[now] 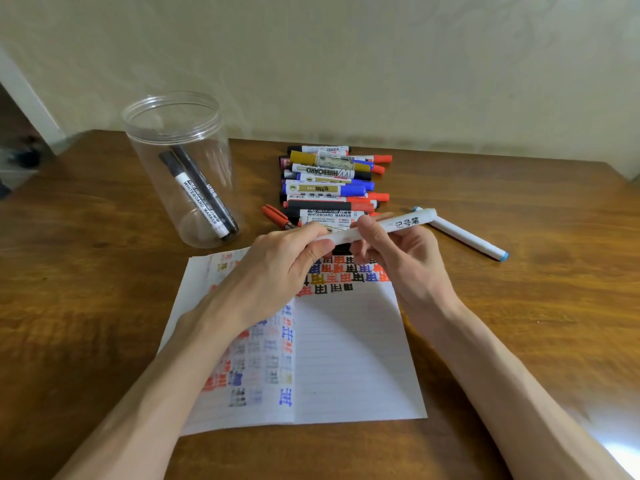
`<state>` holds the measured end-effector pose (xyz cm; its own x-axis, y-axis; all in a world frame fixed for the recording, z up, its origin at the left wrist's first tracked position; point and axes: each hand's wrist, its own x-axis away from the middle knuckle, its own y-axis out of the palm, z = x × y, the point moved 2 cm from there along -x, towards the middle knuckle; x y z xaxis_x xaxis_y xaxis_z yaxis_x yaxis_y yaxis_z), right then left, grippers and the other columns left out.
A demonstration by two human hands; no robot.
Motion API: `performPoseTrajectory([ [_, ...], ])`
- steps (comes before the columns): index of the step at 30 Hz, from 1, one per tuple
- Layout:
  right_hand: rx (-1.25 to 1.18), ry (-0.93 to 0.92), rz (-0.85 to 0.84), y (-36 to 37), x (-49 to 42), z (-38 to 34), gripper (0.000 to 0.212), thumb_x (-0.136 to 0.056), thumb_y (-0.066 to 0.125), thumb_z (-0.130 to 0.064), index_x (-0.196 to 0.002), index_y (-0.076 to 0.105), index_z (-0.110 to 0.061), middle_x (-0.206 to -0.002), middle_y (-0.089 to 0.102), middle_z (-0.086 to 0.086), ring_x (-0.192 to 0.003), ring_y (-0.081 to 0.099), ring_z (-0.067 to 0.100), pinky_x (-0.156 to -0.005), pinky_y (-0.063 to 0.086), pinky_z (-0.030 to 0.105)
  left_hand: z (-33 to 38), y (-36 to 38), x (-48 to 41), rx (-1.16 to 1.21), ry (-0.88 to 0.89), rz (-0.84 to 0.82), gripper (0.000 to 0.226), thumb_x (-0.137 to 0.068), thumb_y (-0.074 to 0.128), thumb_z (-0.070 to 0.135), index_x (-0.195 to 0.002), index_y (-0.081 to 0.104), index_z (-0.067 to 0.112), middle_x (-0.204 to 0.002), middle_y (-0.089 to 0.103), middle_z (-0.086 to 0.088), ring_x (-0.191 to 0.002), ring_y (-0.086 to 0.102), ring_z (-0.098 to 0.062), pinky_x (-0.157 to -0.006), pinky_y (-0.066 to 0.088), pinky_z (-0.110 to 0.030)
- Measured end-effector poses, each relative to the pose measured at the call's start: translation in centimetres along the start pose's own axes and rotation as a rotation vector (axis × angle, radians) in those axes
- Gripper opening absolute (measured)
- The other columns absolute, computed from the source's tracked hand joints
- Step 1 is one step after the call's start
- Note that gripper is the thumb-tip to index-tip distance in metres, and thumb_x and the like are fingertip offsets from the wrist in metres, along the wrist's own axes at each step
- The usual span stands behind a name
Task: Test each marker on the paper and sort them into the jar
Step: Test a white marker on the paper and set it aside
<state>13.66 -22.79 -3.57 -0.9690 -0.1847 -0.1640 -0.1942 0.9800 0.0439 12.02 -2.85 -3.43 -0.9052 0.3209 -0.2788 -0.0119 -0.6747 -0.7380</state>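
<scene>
White marker (405,222) hangs level just above the far edge of the paper (346,358), the left grip (277,268) curled round one end, the right grip (405,261) pinching the barrel. Likely uncapping: pull straight apart, keep the cap in hand, then write on bare lines. Jar (207,133) stands left on the counter (104,289), holding two markers (204,199).
</scene>
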Motion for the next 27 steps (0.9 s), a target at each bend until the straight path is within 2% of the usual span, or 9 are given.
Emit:
performPoseTrajectory([
  [6,0.054,-0.072,-0.056,-0.2,0.2,-0.6,0.038,-0.107,0.06,-0.018,-0.083,0.064,0.011,-0.075,0.069,0.006,-0.071,0.066,0.014,-0.073,0.051,0.021,0.9,-0.8,0.2,0.124,-0.04,-0.123,0.044,-0.109,0.036,0.049,-0.111,0.063,0.014,-0.083,0.067,-0.004,-0.075,0.063,-0.024,-0.069,0.052,-0.049],
  [8,0.053,-0.078,-0.068,-0.3,0.1,-0.6,0.032,-0.106,0.06,-0.019,-0.087,0.068,0.006,-0.076,0.067,0.01,-0.07,0.064,0.018,-0.073,0.052,0.025,1.1,-1.0,0.3,0.206,-0.055,-0.171,0.042,-0.109,0.037,0.047,-0.102,0.061,0.013,-0.073,0.06,0.006,-0.064,0.055,-0.015,-0.061,0.05,-0.039],
  [12,0.038,-0.08,-0.075,-0.3,0.1,-0.5,0.025,-0.104,0.063,-0.025,-0.092,0.074,-0.005,-0.076,0.066,0.009,-0.071,0.06,0.023,-0.072,0.051,0.033,1.2,-1.2,0.1,0.396,-0.137,-0.265,0.043,-0.108,0.04,0.042,-0.101,0.056,0.003,-0.063,0.038,0.006,-0.051,0.033,-0.009,-0.046,0.032,-0.02],
  [15,0.007,-0.071,-0.062,-0.3,-0.1,-0.3,0.025,-0.103,0.065,-0.028,-0.089,0.075,-0.01,-0.074,0.066,0.007,-0.069,0.057,0.026,-0.07,0.048,0.036,1.3,-1.1,0.1,0.463,-0.172,-0.3,0.044,-0.108,0.041,0.04,-0.103,0.054,-0.001,-0.066,0.035,0.001,-0.051,0.03,-0.007,-0.046,0.027,-0.018],
  [18,-0.067,-0.004,0.032,-0.2,-0.3,0.1,0.035,-0.102,0.068,-0.028,-0.089,0.073,0.004,-0.073,0.063,0.014,-0.066,0.051,0.028,-0.068,0.045,0.038,1.8,-0.3,0.0,0.281,-0.059,-0.135,0.035,-0.11,0.042,0.038,-0.095,0.058,0.011,-0.063,0.045,0.005,-0.051,0.042,-0.01,-0.047,0.035,-0.029],
  [21,-0.128,0.077,0.064,0.1,-0.1,0.5,0.028,-0.099,0.069,-0.034,-0.091,0.078,-0.009,-0.071,0.064,0.008,-0.064,0.055,0.021,-0.064,0.048,0.029,1.7,0.3,0.0,0.0,0.029,-0.002,0.03,-0.108,0.041,0.043,-0.099,0.058,0.019,-0.07,0.061,0.004,-0.061,0.059,-0.016,-0.055,0.046,-0.043],
  [23,-0.039,0.064,0.053,0.5,0.4,0.9,0.029,-0.096,0.071,-0.038,-0.087,0.078,-0.011,-0.07,0.066,0.007,-0.063,0.058,0.021,-0.062,0.05,0.029,1.8,0.6,0.0,-0.072,0.063,-0.017,0.03,-0.108,0.038,0.045,-0.098,0.053,0.021,-0.074,0.062,0.006,-0.066,0.062,-0.015,-0.056,0.048,-0.042],
  [25,0.014,0.042,0.077,0.5,0.3,0.6,0.028,-0.099,0.07,-0.033,-0.082,0.077,-0.011,-0.067,0.067,0.005,-0.06,0.058,0.018,-0.061,0.05,0.028,2.1,0.6,0.3,-0.041,0.05,-0.094,0.034,-0.109,0.034,0.045,-0.091,0.048,0.02,-0.07,0.059,0.003,-0.06,0.057,-0.016,-0.053,0.044,-0.038],
  [27,-0.081,0.076,0.257,-1.5,-0.4,-0.1,0.032,-0.102,0.069,-0.024,-0.071,0.075,-0.015,-0.065,0.061,0.002,-0.057,0.052,0.012,-0.06,0.044,0.025,1.2,-0.4,0.7,0.032,-0.018,-0.151,0.036,-0.111,0.031,0.044,-0.085,0.047,0.024,-0.063,0.053,0.001,-0.052,0.048,-0.016,-0.053,0.038,-0.039],
])
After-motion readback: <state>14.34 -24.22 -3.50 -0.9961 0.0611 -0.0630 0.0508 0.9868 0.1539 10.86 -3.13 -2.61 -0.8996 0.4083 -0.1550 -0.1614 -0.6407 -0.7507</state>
